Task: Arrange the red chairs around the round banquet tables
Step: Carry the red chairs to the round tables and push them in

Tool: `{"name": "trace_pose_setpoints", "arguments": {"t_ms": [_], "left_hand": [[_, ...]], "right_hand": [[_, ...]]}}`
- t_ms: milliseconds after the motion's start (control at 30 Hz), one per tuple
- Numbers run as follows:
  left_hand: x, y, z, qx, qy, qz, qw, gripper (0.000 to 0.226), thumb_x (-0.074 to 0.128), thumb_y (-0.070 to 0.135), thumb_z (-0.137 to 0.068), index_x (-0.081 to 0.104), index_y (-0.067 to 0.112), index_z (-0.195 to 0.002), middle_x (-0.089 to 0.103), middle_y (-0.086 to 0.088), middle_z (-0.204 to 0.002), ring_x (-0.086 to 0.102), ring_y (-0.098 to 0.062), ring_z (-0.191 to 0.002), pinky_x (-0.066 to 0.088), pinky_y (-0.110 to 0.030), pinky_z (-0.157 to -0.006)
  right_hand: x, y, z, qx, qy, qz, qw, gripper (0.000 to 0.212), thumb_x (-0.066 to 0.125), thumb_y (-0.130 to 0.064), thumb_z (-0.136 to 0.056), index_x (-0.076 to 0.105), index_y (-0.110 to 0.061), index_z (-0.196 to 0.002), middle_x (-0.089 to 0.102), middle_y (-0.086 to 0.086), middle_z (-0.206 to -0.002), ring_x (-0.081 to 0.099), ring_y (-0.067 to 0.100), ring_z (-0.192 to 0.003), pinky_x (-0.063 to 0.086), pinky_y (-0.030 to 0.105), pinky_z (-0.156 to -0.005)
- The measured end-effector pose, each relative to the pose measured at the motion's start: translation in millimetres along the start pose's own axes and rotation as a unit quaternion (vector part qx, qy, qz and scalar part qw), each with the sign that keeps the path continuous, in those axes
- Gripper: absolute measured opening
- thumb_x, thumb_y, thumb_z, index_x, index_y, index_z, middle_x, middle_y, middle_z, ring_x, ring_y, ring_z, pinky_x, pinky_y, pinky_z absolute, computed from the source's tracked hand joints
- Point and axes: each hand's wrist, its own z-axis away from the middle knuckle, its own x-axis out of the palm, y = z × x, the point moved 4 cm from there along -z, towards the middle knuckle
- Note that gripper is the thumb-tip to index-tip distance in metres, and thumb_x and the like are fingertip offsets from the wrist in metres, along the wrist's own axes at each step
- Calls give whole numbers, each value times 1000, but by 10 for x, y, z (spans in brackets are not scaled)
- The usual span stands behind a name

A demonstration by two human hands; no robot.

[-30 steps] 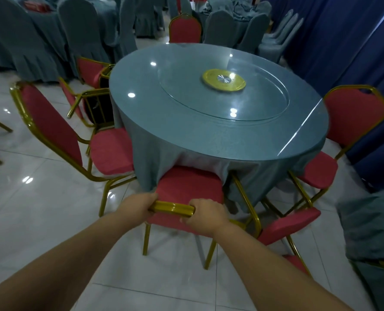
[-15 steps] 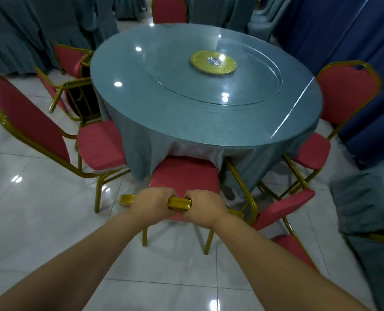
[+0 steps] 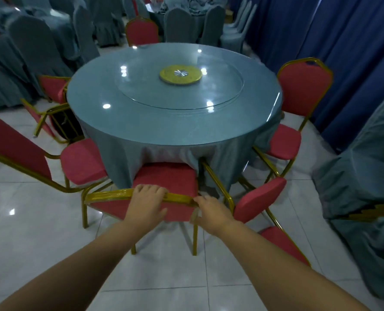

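A red chair (image 3: 166,178) with a gold frame stands in front of me, its seat front tucked under the cloth of the round banquet table (image 3: 141,122). My left hand (image 3: 146,204) lies over the top rail of the chair's back, fingers curled over it. At the right corner of that rail my right hand (image 3: 212,213) holds on, fingers above and thumb below. Other red chairs stand around the table: one at the left (image 3: 81,162), one at the right (image 3: 303,86), one at the far side (image 3: 141,31).
A tilted red chair (image 3: 258,198) leans close on the right of the one I hold. More red chairs (image 3: 51,88) crowd the table's left edge. A grey-covered chair (image 3: 364,167) stands at the right, blue curtains (image 3: 355,52) behind it. Covered tables fill the back left.
My hands have moved apart along the top rail; the right one has slid to the rail's right corner. The view has pulled back and lifted, so more of the table's far side shows.
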Motion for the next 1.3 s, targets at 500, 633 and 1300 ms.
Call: {"name": "trace_pose_setpoints", "arguments": {"t_ms": [500, 633, 1300], "left_hand": [[951, 3742, -22, 254, -114, 104, 955, 26, 72, 16, -60, 72, 15, -86, 66, 0, -83, 65, -19, -78, 53, -24, -63], [1153, 4231, -20, 299, -151, 69, 940, 14, 73, 18, -56, 67, 16, -69, 62, 2, -72, 63, -18, -64, 52, -23, -49], [2261, 6020, -1721, 255, -279, 57, 924, 24, 49, 10, -85, 59, 3, -106, 56, -12, -114, 50, -25, -111, 40, -29, -86]], "right_hand": [[-280, 3257, 2632, 211, -38, -38, 976, 34, 53, -24, -93, 56, -14, -126, 59, 7, -126, 56, 24, -114, 47, 32, -92], [-252, 3746, 2983, 257, -45, -74, 963, 28, 51, -20, -92, 61, -13, -117, 63, 7, -116, 59, 24, -105, 49, 31, -85], [-1103, 5926, 2787, 335, -46, -80, 938, 28, 54, -25, -92, 61, -20, -118, 63, 1, -116, 59, 19, -103, 50, 30, -85]]}}
